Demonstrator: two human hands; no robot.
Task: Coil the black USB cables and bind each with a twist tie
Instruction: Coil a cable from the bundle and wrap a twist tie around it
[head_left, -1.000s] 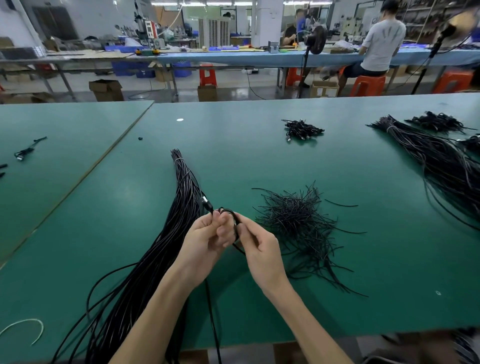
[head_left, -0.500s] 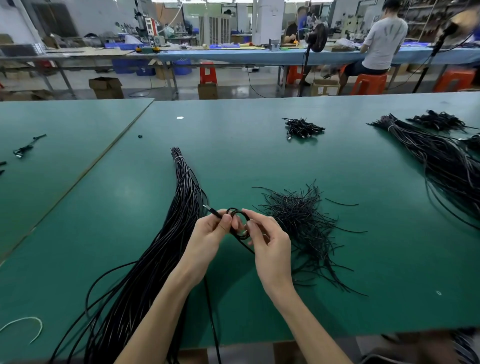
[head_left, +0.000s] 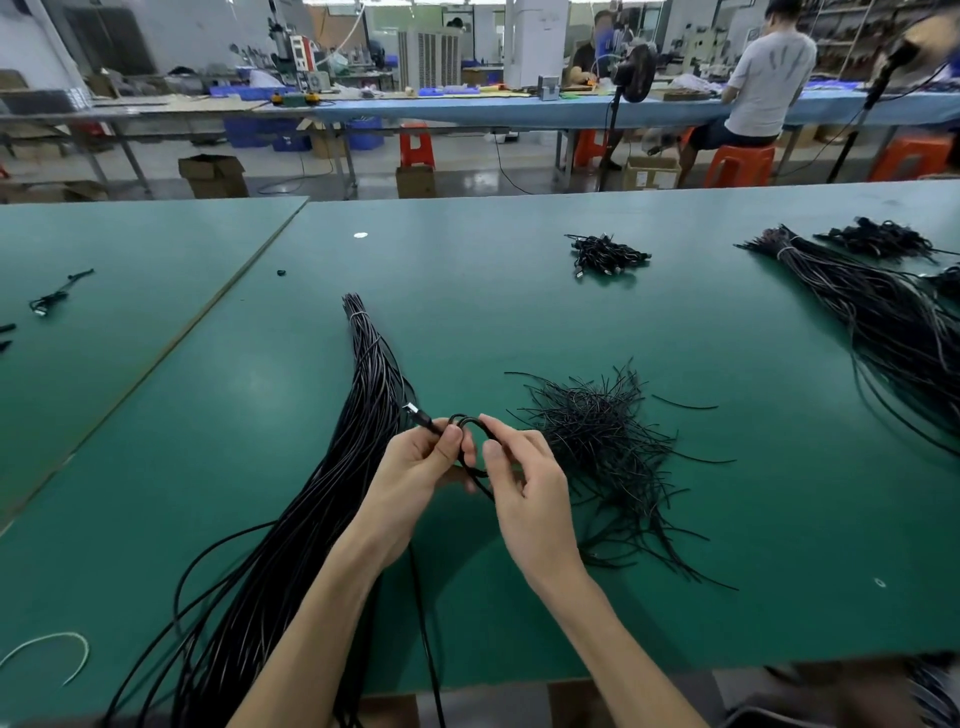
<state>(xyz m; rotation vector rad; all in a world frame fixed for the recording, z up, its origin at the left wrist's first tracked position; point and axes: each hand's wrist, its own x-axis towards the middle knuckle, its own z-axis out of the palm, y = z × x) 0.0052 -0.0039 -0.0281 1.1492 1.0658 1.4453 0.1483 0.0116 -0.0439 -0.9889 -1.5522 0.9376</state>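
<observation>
My left hand (head_left: 415, 467) pinches a black USB cable (head_left: 470, 422) just behind its plug, which points up and left. My right hand (head_left: 524, 480) holds the small loop of that same cable between thumb and fingers. The cable's loose end trails down between my forearms off the table's front edge. A long bundle of straight black cables (head_left: 332, 493) lies to the left of my hands, tied near its far tip. A heap of black twist ties (head_left: 608, 447) sits just right of my right hand.
A small pile of coiled, bound cables (head_left: 605, 255) lies farther back. Another long cable bundle (head_left: 893, 332) and coiled pile (head_left: 878, 238) lie at the right. A white tie (head_left: 49, 652) lies front left. A person sits at the far blue bench (head_left: 467, 111).
My hands have drawn the cable into a wider loop; the right hand moved right and turned, and the plug now sticks out farther to the upper left.
</observation>
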